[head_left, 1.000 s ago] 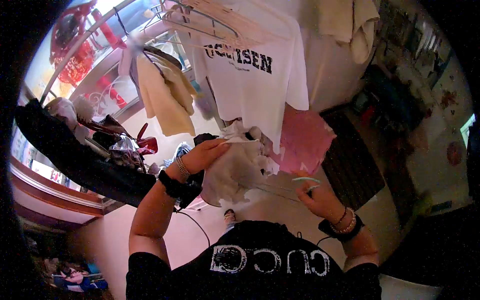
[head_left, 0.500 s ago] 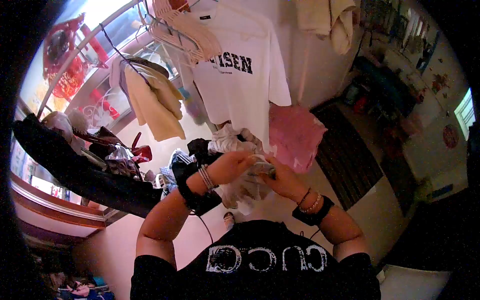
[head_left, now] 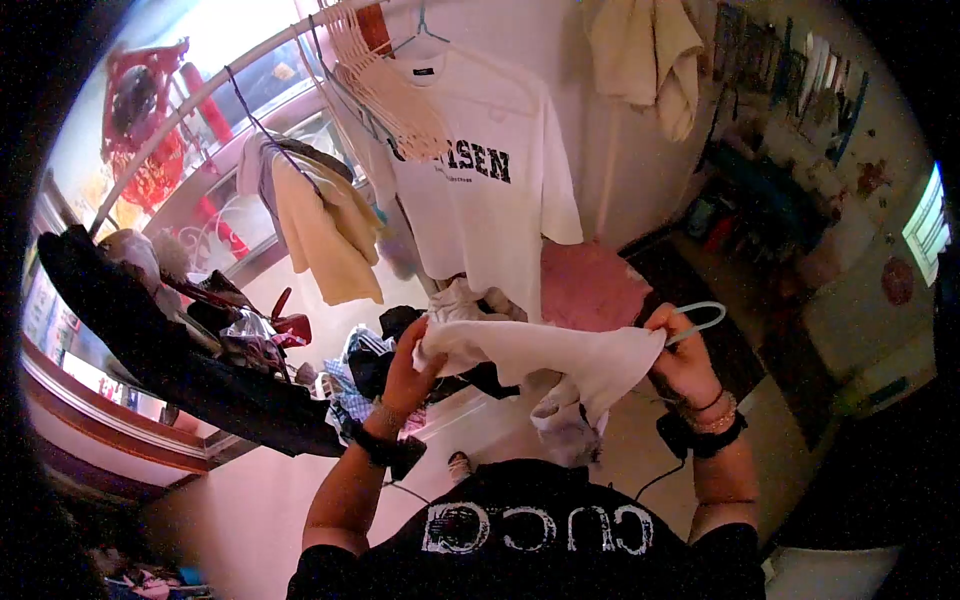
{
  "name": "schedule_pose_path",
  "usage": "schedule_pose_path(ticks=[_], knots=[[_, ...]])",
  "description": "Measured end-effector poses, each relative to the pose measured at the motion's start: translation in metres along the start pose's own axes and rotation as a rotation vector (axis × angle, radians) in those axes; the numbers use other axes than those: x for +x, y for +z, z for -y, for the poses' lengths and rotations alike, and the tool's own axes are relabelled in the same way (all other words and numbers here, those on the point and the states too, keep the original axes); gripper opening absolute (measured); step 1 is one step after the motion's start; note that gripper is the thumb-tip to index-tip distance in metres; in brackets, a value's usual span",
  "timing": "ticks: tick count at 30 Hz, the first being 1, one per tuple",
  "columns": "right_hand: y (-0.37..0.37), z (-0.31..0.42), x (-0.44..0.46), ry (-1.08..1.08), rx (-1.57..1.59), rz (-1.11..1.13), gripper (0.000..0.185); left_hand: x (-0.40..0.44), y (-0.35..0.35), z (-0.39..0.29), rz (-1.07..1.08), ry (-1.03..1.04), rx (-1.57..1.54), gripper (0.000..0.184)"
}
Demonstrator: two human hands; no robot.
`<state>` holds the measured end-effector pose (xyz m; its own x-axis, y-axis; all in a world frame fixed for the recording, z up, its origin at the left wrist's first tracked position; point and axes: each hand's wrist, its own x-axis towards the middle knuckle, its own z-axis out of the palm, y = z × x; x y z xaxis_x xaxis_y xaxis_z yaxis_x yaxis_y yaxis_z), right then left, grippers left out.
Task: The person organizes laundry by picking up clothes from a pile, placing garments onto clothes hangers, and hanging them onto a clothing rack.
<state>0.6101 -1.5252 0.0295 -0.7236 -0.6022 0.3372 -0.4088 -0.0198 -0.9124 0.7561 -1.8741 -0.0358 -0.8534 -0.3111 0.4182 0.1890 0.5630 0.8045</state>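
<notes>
The left hand (head_left: pixel 405 372) is closed on one end of a white garment (head_left: pixel 560 352), and the right hand (head_left: pixel 684 362) grips its other end together with a pale hanger (head_left: pixel 704 322), whose curved part sticks out past the fingers. The garment is held up between the hands, its top edge stretched across and its loose cloth drooping toward the person's black top (head_left: pixel 540 525). Each wrist wears a black band. Beyond the garment, a white shirt (head_left: pixel 480 215) with dark lettering hangs by the wall, and pink cloth (head_left: pixel 593 285) shows beside its lower edge. Bare beige hangers (head_left: pixel 385 95) bunch on the curved rail (head_left: pixel 205 88), partly covering the shirt. Nearer the rail's left end hangs yellow cloth (head_left: pixel 325 240). Past the left hand, mixed clothes (head_left: pixel 365 370) lie heaped near a red bag (head_left: pixel 290 328). A dark striped mat (head_left: pixel 738 295) lies on the floor beyond the right hand, partly hidden by it.
</notes>
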Motion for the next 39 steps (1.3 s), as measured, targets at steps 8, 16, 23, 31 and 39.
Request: schedule_pose_path(ticks=[8, 16, 23, 31, 39], knots=[[-0.027, 0.015, 0.001, 0.043, -0.235, -0.1, 0.018, 0.051, -0.02, -0.01, 0.089, -0.186, -0.041, 0.026], [-0.022, 0.016, 0.003, -0.075, -0.361, -0.197, 0.019, 0.073, 0.004, -0.023, -0.081, 0.17, 0.119, 0.021], [0.021, 0.018, 0.017, -0.221, -0.405, -0.059, 0.024, 0.059, 0.063, -0.126, 0.331, 0.605, 0.597, 0.029], [-0.014, 0.014, 0.015, 0.305, 0.149, 0.551, 0.044, 0.093, 0.033, -0.117, 0.394, 0.77, 0.732, 0.02], [0.002, -0.078, 0.004, 0.333, 0.528, 0.65, 0.066, 0.12, -0.023, -0.126, 0.293, 0.679, 0.838, 0.02]])
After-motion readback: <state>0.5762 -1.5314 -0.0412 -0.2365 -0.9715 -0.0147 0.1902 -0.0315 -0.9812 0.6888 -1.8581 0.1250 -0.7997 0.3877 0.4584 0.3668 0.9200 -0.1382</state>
